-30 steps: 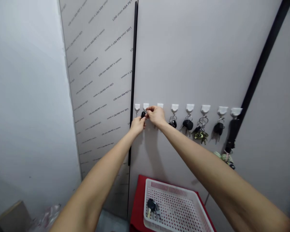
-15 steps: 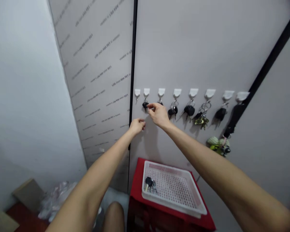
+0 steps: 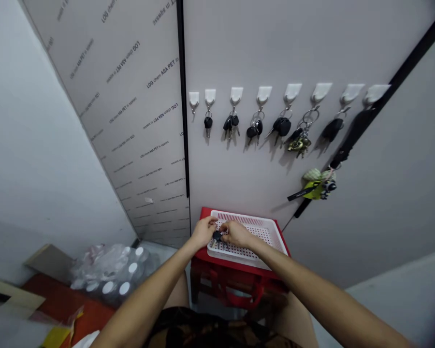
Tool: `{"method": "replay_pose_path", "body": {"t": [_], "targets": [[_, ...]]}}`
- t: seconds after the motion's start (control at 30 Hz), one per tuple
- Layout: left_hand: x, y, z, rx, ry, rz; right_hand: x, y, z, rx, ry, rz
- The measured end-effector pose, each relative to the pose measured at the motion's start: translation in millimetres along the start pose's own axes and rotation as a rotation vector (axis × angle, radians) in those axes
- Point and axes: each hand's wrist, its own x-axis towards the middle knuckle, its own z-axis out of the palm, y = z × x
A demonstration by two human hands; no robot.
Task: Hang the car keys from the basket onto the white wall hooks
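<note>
In the white plastic basket (image 3: 275,239), a bunch of keys with a black head (image 3: 217,236) lies near the left end. My right hand (image 3: 236,234) reaches in from the right, its thumb and fingers pinched at the ring side of this bunch. My left hand (image 3: 203,232) is over the basket's left rim, close to the black key head, fingers slightly curled and apart. Whether it touches the keys is hard to make out. Above, a single black-headed key (image 3: 208,123) hangs from the second hook (image 3: 210,95) from the left.
More white hooks (image 3: 264,94) run along the grey panel, holding key bunches (image 3: 254,129). The leftmost hook (image 3: 194,99) carries only a small clip. A green and yellow keychain (image 3: 313,186) hangs lower right. The basket rests on a red-covered stool (image 3: 205,212). Wrapped bottles (image 3: 108,288) stand lower left.
Both hands have come down from the hanging key to the basket. My right hand has left that key on its hook and now grips the bunch in the basket. The view has tilted downward.
</note>
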Motion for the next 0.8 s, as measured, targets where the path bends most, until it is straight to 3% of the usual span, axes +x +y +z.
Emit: {"method": "replay_pose_path", "body": {"t": [0.2, 0.33, 0.43, 0.53, 0.67, 0.8], "targets": [[-2.5, 5.0, -2.2, -0.027, -0.001, -0.004, -0.2, 3.4, 4.9, 0.009, 0.068, 0.091], [-4.9, 12.0, -4.8, -0.159, -0.070, 0.106, 3.3, -3.3, -15.1, 0.216, 0.085, 0.049], [-0.8, 25.0, -11.5, -0.299, -0.138, 0.239, 12.3, -19.6, -46.3, 0.367, 0.094, -0.010], [10.1, 45.4, -27.4, -0.432, -0.046, 0.246, 26.1, -43.3, -84.2, 0.411, 0.160, -0.069], [30.6, 83.8, -68.9, -0.531, 0.088, 0.252, 51.2, -77.7, -136.7, 0.447, 0.324, -0.178], [54.3, 130.2, -120.0, -0.551, 0.279, 0.329, 79.7, -111.2, -187.9, 0.332, 0.627, -0.249]]}}
